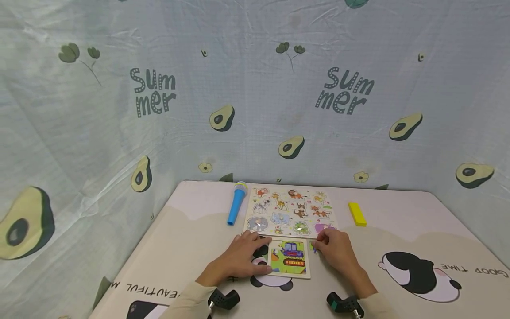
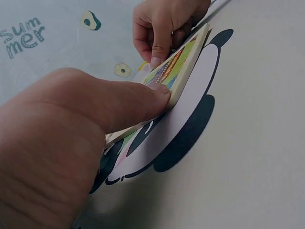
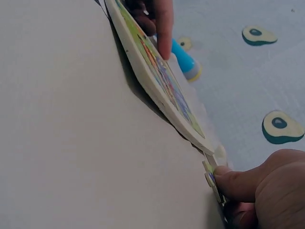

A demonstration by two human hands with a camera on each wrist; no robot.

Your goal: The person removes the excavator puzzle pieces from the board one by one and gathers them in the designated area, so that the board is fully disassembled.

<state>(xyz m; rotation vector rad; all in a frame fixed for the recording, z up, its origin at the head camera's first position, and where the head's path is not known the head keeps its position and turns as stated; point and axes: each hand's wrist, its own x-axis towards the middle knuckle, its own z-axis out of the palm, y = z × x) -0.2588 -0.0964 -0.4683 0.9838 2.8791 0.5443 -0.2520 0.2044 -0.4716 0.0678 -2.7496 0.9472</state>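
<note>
Beige sleeves (image 1: 185, 304) lie nearest, this side of the small puzzle board (image 1: 291, 275), whose left edge the left hand (image 1: 237, 255) touches with thumb and forefinger spread wide, while just right of that board the right hand (image 1: 338, 251) pinches a small puzzle piece (image 3: 210, 179).

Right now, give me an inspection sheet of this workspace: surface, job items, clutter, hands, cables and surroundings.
Surface: pale table with animal prints
Job items: vehicle jigsaw lying face up; puzzle piece outside its frame
Clutter: animal puzzle board, blue toy microphone, yellow block
Hands: left hand touches the jigsaw's left edge; right hand pinches the piece
Cables: nothing seen
Surroundings: avocado-print curtain behind and at both sides
</note>
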